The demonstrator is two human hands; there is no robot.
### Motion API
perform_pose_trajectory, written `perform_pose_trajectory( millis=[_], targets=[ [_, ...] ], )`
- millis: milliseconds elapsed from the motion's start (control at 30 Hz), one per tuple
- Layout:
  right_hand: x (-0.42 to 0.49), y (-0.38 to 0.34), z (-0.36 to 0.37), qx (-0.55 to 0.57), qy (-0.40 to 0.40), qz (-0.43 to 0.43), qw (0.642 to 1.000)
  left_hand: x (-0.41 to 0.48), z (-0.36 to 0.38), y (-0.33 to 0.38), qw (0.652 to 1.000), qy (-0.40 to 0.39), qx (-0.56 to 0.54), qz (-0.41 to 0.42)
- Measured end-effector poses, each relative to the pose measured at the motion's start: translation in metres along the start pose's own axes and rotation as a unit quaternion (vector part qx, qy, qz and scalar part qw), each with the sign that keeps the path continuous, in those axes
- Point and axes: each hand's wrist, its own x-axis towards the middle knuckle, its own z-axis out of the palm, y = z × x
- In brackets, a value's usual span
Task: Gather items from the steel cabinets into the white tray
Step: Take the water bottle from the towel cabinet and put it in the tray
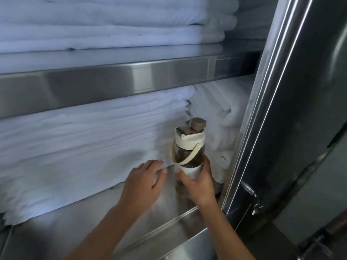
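A clear water bottle [189,147] with a cream lid, brown cap and cream strap stands upright on the lower steel cabinet shelf [116,222], near its right end. My right hand [197,182] is wrapped around the bottle's lower body. Just left of it, my left hand [144,182] lies flat with fingers apart against the bottom of a stack of folded white towels [78,152], holding nothing. The white tray is not in view.
More folded white towels [112,25] fill the upper shelf above a steel shelf edge [112,83]. Rolled white towels [223,139] sit behind the bottle. The open steel cabinet door [293,109] stands close on the right, with a hinge [253,199] low down.
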Motion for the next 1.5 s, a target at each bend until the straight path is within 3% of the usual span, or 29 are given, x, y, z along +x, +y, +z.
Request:
perform_pose_trajectory(
  millis=[367,567,767,1033,1300,1500],
  targets=[
    [0.03,0.012,0.003,-0.002,-0.04,0.048,0.998,-0.001,0.0,0.002,0.999,0.003,0.012,-0.034],
    [0.021,0.018,0.004,-0.045,-0.009,0.014,0.999,-0.006,-0.009,0.0,0.999,0.011,0.012,-0.032],
    [-0.003,-0.001,0.002,-0.028,-0.01,0.032,0.999,-0.037,-0.026,-0.014,0.999,0.005,0.014,-0.037],
    [-0.079,-0.039,0.013,-0.09,-0.025,-0.001,0.996,-0.082,-0.079,-0.048,0.999,0.027,-0.023,-0.037],
    [-0.179,-0.069,-0.009,-0.075,0.041,0.047,0.995,-0.136,-0.091,-0.058,0.995,-0.046,-0.068,0.05],
    [-0.275,-0.074,-0.083,-0.12,0.165,0.076,0.976,-0.166,-0.07,0.021,0.97,-0.11,-0.121,0.181]
  ],
)
